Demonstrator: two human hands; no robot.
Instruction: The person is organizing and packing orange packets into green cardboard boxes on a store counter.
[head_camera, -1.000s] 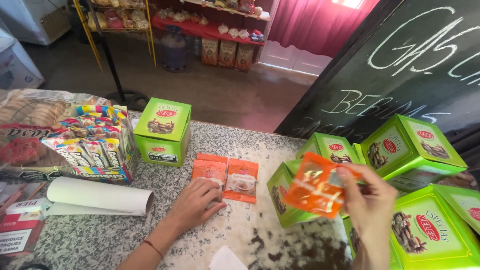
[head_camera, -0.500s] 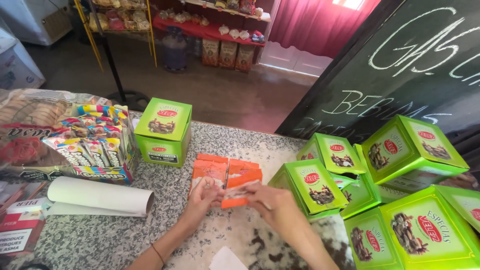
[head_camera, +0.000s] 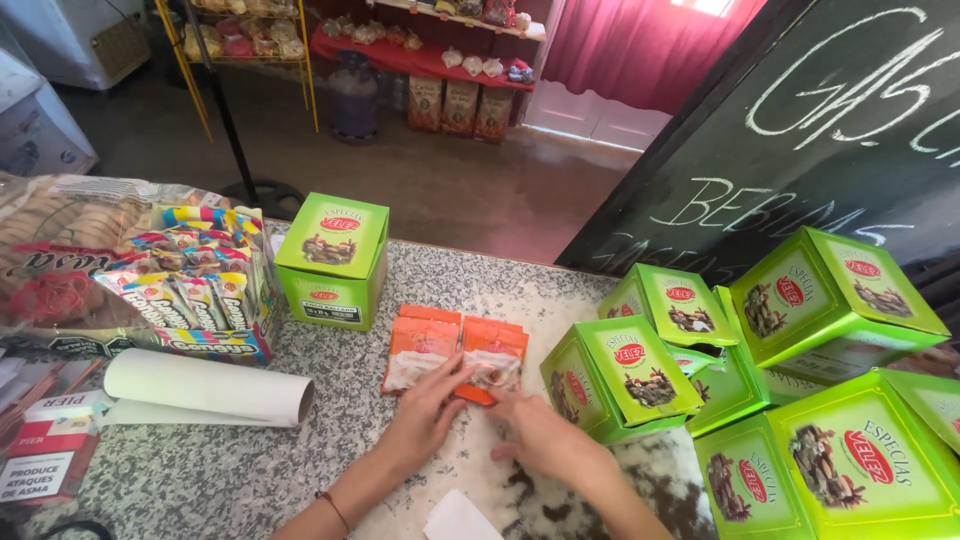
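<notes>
Two small stacks of orange sachets lie side by side on the speckled stone counter (head_camera: 250, 470): the left stack (head_camera: 418, 345) and the right stack (head_camera: 492, 352). My left hand (head_camera: 425, 410) rests flat on the counter with its fingertips touching the lower edges of both stacks. My right hand (head_camera: 535, 430) presses its fingers against the bottom corner of the right stack. Neither hand lifts a sachet.
A green cube box (head_camera: 332, 260) stands behind the sachets. Several more green boxes (head_camera: 760, 360) crowd the right side. A display box of colourful candy bars (head_camera: 190, 285), a white paper roll (head_camera: 205, 388) and cigarette packs (head_camera: 45, 450) lie at the left. A chalkboard (head_camera: 820, 120) leans at the back right.
One second ago my right hand held orange sachets in the air above the green boxes. It has brought them down onto the right stack, and both hands now press on the stacks.
</notes>
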